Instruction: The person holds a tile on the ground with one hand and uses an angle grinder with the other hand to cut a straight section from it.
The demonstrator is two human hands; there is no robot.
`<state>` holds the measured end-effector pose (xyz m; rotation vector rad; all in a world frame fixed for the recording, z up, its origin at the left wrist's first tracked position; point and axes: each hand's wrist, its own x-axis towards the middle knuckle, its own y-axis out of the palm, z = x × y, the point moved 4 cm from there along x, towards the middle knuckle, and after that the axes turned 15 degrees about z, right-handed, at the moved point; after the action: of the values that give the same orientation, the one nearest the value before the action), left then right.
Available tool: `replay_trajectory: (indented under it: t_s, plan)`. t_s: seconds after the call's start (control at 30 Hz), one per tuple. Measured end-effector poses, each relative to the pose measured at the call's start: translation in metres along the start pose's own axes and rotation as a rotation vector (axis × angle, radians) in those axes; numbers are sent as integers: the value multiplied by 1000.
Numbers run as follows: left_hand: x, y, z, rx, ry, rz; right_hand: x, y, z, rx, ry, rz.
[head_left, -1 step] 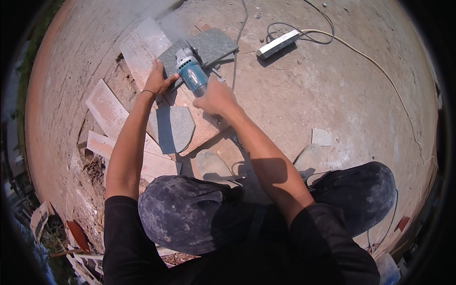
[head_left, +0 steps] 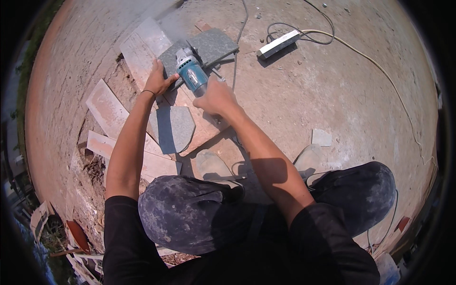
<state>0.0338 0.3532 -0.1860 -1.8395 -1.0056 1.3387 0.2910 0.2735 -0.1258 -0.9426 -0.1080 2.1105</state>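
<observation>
My right hand (head_left: pixel 217 98) is wrapped round the rear of a teal angle grinder (head_left: pixel 194 76). The grinder's disc meets the top of a dark grey stone slab (head_left: pixel 219 43), and pale dust (head_left: pixel 173 26) blows away beyond it. My left hand (head_left: pixel 160 77) lies against the slab's left end, fingers stretched out and thumb spread toward the grinder's body. Nearer to me, a cut grey stone piece (head_left: pixel 178 128) with an angled edge rests on a pinkish board (head_left: pixel 206 130). The line where the disc meets the slab is partly hidden by the grinder.
Pinkish-white slabs (head_left: pixel 107 107) lie scattered on the left. A white power strip (head_left: pixel 279 43) with looped cables sits at the upper right, and a pale cord (head_left: pixel 370 59) runs off right. A small pale tile (head_left: pixel 321 137) lies by my right shoe (head_left: pixel 308 156).
</observation>
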Motion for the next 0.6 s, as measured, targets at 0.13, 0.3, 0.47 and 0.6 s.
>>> replay_trajectory:
  t_s: [0.13,0.3,0.47,0.6]
  plan:
    - [0,-1,0,10,-11,7,3,-3,4,4,-5,-2]
    - [-2,-1,2,17,-7,-10,11,-3,7,9,-14,3]
    - [-3,-2,-6,-5,-25,-3,17,-6,9,-12,-18,-7]
    - [-5,-2,-4,-16,-21,-8,20,-8,13,-2,-12,-3]
